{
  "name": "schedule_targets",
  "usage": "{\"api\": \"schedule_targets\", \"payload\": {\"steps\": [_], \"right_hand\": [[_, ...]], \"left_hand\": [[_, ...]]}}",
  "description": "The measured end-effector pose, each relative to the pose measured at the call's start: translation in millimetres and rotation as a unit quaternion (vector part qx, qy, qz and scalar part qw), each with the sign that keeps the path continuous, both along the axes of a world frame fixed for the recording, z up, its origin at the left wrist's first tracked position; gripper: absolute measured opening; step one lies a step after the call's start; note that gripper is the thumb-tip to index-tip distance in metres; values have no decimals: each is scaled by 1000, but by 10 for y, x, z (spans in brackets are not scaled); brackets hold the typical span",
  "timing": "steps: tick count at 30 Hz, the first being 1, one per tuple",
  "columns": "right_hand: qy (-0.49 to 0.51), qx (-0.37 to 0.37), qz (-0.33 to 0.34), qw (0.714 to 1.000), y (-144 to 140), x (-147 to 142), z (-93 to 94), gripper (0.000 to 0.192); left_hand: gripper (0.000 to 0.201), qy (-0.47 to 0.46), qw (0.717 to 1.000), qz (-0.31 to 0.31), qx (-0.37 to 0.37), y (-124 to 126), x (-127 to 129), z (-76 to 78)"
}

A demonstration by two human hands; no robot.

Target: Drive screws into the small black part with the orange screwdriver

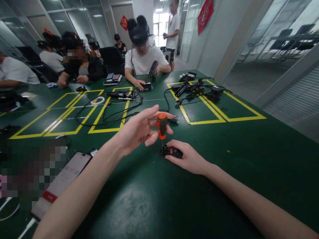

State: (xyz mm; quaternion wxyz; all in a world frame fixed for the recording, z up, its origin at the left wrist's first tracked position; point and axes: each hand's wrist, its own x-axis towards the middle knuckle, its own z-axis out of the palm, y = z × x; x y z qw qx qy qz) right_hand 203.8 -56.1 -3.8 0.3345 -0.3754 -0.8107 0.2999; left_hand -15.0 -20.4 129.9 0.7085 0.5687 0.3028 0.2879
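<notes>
An orange and dark grey screwdriver stands upright, its thin shaft pointing down at a small black part on the table. My left hand is at the screwdriver's handle, with the fingers loosely curled around it and some fingertips showing past its right side. Between the thumb and fingers of my right hand is the small black part, which has a short round post and rests on the green tabletop. The exact point where the screwdriver's tip meets the part is too small to make out.
A tiny screw-like bit lies near the part. At lower left is a phone with a white cable. Yellow tape frames, a black cable and a tangle of black devices lie farther back. A person sits opposite.
</notes>
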Motion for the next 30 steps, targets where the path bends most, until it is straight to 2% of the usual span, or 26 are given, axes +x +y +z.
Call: {"api": "schedule_targets", "payload": {"steps": [4, 8, 17, 24, 30], "right_hand": [[-2, 3, 5, 1000, 3, 3, -8, 12], [0, 4, 1, 1000, 2, 3, -20, 13], [-3, 1, 1, 1000, 0, 3, 3, 13], [-3, 1, 0, 1000, 0, 3, 5, 12], [-1, 3, 2, 1000, 4, -2, -2, 12]], "left_hand": [[44, 5, 999, 28, 22, 2, 5, 4], [36, -23, 1000, 19, 9, -15, 3, 13], [45, -15, 1000, 17, 2, 5, -29, 21], [36, -25, 1000, 11, 2, -10, -16, 16], [46, 0, 999, 36, 8, -32, -23, 25]]}}
